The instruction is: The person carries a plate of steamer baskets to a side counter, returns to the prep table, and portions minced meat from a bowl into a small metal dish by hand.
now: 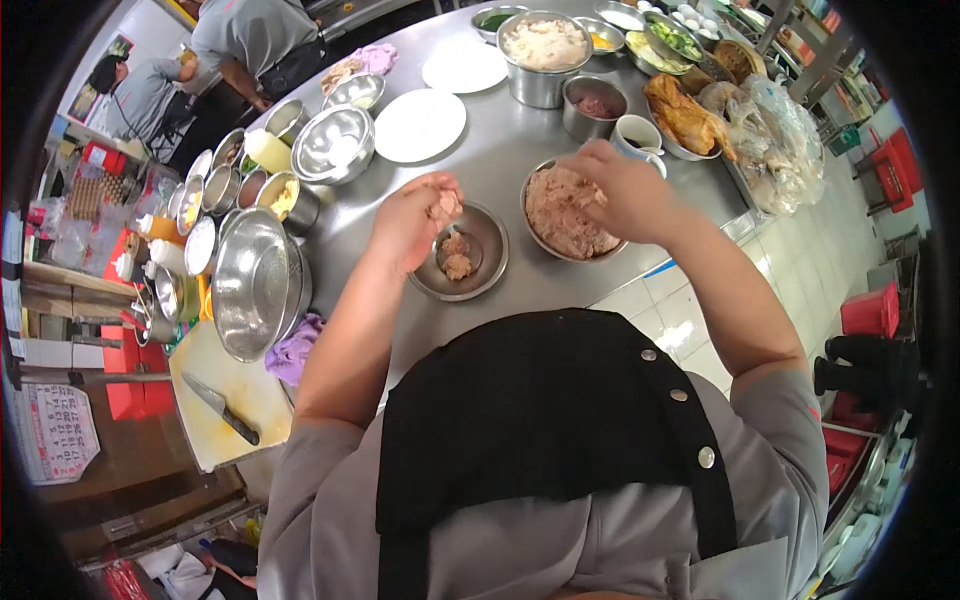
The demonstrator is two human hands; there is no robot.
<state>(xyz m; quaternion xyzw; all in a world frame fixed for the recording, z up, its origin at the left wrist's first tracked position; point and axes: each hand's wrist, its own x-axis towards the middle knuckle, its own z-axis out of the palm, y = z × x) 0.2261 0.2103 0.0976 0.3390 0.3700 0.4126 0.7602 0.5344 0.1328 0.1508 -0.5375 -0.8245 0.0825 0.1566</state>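
My left hand (408,222) is closed around a lump of pale pink minced meat (446,206), above the left rim of a steel bowl (498,262). Inside that bowl lie a few small meat balls (456,262). My right hand (628,192) is over a second bowl, piled with minced meat (562,215). Its fingers are curled in at the far right of the pile, and what they hold, if anything, is hidden. Both bowls stand side by side near the front edge of the steel table (440,330).
Two white plates (420,126) lie farther back. A pot of pale chopped food (545,45), a cup (638,135) and a roasted bird (685,115) stand at right. Left are steel bowls (333,145), a colander (250,280) and a knife (220,408) on a board. Two people work behind.
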